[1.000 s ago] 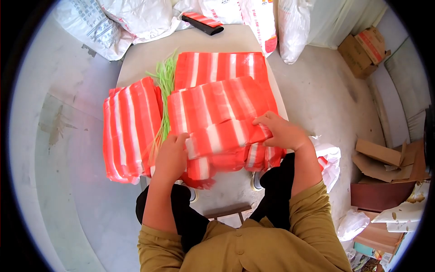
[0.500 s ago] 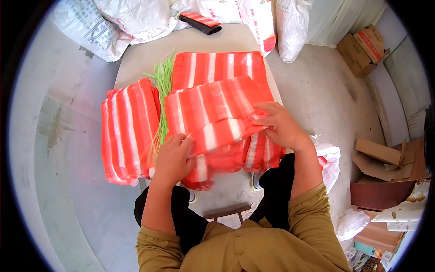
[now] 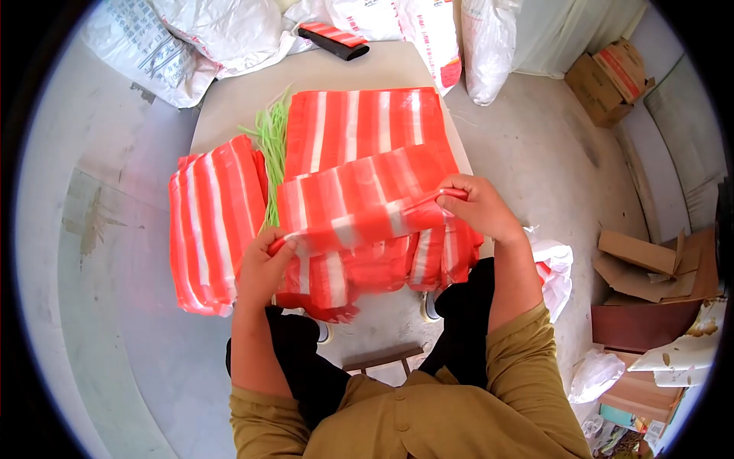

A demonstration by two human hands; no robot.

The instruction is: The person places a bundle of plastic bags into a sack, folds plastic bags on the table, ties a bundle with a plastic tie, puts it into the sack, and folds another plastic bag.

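Note:
Red-and-white striped plastic bags lie in front of me. My left hand (image 3: 264, 268) pinches the near left corner of the top striped plastic bag (image 3: 352, 187), and my right hand (image 3: 480, 206) pinches its near right corner. Between the hands the bag's near edge is rolled over and drawn taut. Beyond it rests a flat stack of striped bags (image 3: 363, 126). More striped bags (image 3: 329, 279) hang beneath at the table's near edge. Left of my left hand is a folded pile of the same bags (image 3: 210, 222). Green plastic strips (image 3: 271, 138) run between the piles.
The pale table (image 3: 382, 69) bears a black roll with striped film (image 3: 334, 40) at its far end. White sacks (image 3: 222, 30) stand behind it. Cardboard boxes (image 3: 608, 84) sit at the right, an opened carton (image 3: 642, 264) nearer. A white bag (image 3: 554, 264) is by my right knee.
Both hands have gone from lying on the top bag to pinching its near corners. My left hand has moved left and the right slightly up; the edge is now stretched.

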